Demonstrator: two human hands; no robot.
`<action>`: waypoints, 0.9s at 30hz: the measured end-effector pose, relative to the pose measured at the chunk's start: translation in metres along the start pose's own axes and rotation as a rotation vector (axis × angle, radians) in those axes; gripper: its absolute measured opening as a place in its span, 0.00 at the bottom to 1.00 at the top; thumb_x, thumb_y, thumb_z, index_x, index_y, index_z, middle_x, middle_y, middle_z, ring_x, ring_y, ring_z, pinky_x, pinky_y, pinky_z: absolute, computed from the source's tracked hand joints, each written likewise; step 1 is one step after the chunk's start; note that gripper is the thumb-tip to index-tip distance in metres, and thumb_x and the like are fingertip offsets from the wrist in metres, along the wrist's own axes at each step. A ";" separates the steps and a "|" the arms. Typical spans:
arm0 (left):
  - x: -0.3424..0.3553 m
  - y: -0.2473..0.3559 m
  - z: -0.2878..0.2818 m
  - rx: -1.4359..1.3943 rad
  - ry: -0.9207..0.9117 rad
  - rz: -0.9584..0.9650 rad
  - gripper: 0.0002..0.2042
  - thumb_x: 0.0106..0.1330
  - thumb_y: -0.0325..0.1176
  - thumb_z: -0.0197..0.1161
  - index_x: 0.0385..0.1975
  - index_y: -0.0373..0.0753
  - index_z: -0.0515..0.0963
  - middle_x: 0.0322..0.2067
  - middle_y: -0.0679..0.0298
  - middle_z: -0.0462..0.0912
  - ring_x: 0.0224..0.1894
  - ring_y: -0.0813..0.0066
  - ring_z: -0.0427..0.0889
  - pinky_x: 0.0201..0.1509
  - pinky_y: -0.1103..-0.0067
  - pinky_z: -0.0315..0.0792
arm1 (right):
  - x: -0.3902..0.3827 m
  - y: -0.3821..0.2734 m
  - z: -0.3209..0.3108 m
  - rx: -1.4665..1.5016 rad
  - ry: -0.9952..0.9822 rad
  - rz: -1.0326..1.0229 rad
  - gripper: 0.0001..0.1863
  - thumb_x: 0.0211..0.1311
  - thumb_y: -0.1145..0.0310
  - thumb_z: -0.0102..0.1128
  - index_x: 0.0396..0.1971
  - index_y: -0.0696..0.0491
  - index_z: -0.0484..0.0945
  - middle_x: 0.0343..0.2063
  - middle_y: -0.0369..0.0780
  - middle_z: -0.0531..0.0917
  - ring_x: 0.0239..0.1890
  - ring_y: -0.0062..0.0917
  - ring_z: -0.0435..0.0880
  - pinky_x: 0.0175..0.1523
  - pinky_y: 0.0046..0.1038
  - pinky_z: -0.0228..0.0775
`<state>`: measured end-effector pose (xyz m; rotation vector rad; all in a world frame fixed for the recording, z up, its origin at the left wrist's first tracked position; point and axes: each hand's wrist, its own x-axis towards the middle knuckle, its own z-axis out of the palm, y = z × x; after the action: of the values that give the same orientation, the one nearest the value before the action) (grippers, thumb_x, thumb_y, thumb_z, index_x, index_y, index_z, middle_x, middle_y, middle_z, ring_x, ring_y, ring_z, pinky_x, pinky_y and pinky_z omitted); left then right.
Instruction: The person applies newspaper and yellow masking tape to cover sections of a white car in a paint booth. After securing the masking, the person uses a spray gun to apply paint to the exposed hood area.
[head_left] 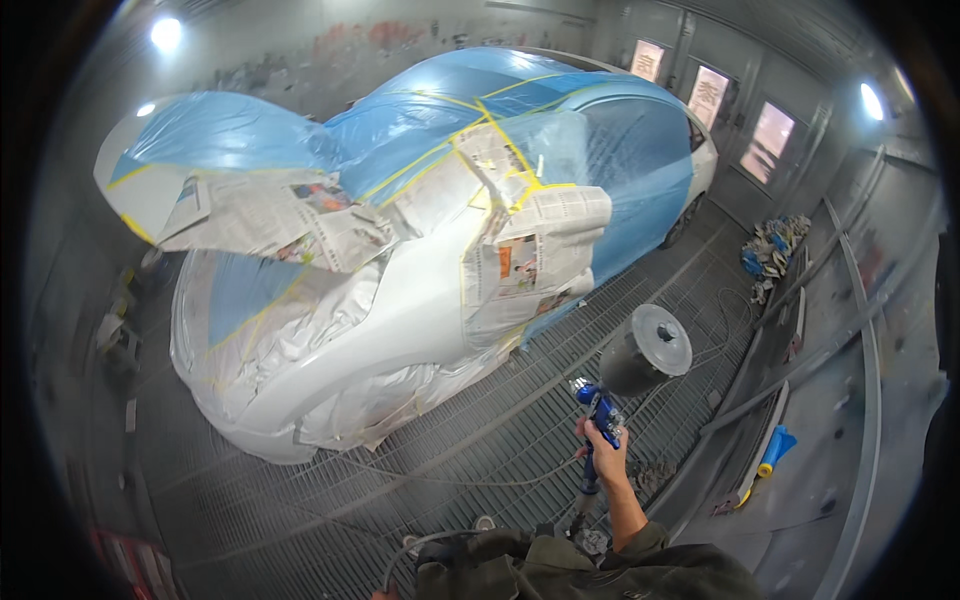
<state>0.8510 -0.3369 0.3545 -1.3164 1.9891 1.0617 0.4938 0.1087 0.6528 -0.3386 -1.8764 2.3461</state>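
Note:
My right hand (604, 446) is closed around the grip of a blue spray gun (606, 412), at the lower right of the middle. A dark grey paint cup (632, 358) with a pale round lid sits on top of the gun. The gun's silver nozzle points up and left, toward a white car fender (420, 285), and stands apart from it. Only a sliver of my left hand (384, 594) shows at the bottom edge, where a grey air hose (412, 546) runs into it. Most of its fingers are cut off.
Blue film (640, 150), newspaper (545, 240) and yellow tape mask the car; its hood stands raised. Hoses lie across the floor grating (480, 420). Crumpled waste (772, 250) is heaped by the right wall. A blue film roll (776, 450) lies below a metal rail (868, 370).

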 end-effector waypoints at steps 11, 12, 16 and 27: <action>0.008 -0.006 0.001 0.266 0.029 0.102 0.20 0.72 0.51 0.60 0.51 0.40 0.78 0.48 0.56 0.79 0.52 0.60 0.76 0.55 0.58 0.70 | -0.007 0.002 -0.001 -0.007 0.005 -0.023 0.11 0.68 0.66 0.64 0.44 0.57 0.82 0.36 0.36 0.85 0.37 0.19 0.83 0.26 0.24 0.77; 0.002 -0.005 -0.008 0.245 0.052 0.051 0.20 0.72 0.51 0.61 0.50 0.40 0.78 0.46 0.56 0.79 0.51 0.60 0.76 0.53 0.59 0.70 | -0.008 0.005 0.006 0.001 -0.018 0.000 0.10 0.68 0.66 0.63 0.44 0.57 0.82 0.36 0.36 0.85 0.37 0.19 0.83 0.26 0.24 0.77; 0.010 0.027 -0.004 0.214 0.051 -0.012 0.19 0.71 0.50 0.62 0.43 0.38 0.78 0.40 0.55 0.79 0.44 0.60 0.77 0.48 0.59 0.70 | -0.011 -0.001 0.009 -0.025 -0.023 0.010 0.10 0.69 0.66 0.63 0.43 0.56 0.81 0.34 0.35 0.84 0.36 0.17 0.82 0.26 0.22 0.76; 0.003 -0.008 -0.019 -0.014 0.217 -0.062 0.21 0.68 0.48 0.65 0.26 0.33 0.78 0.21 0.54 0.77 0.26 0.60 0.78 0.33 0.60 0.70 | -0.019 0.009 0.039 -0.061 -0.134 0.035 0.09 0.69 0.70 0.61 0.44 0.59 0.81 0.38 0.39 0.85 0.36 0.20 0.84 0.26 0.23 0.78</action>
<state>0.8572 -0.3558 0.3602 -1.5476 2.0826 0.9396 0.5028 0.0657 0.6538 -0.2264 -2.0207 2.3931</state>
